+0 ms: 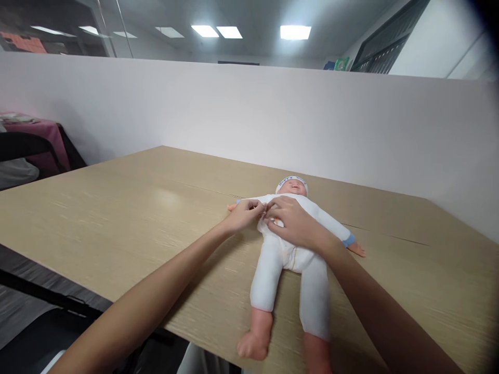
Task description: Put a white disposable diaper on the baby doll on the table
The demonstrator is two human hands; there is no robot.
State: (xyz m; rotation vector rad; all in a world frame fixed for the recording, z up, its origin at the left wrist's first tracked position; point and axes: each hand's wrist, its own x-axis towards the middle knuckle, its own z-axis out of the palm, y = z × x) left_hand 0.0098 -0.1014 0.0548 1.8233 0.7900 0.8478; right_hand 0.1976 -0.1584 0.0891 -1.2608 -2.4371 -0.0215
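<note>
A baby doll (pixel 290 259) in a white one-piece suit and white cap lies on its back on the wooden table (pixel 128 218), head away from me, bare feet at the near edge. My left hand (pixel 244 214) pinches the white fabric at the doll's chest, fingers closed on the cloth. My right hand (pixel 292 222) rests over the doll's chest and belly, its fingertips pressed together on the same fabric, right against my left fingers. The doll's arms spread out to each side.
A white partition wall (pixel 249 119) runs behind the table. At the far left stand a dark chair (pixel 23 148) and a surface with a pink cloth (pixel 42 132). A dark bar and floor lie beyond the table's near left edge.
</note>
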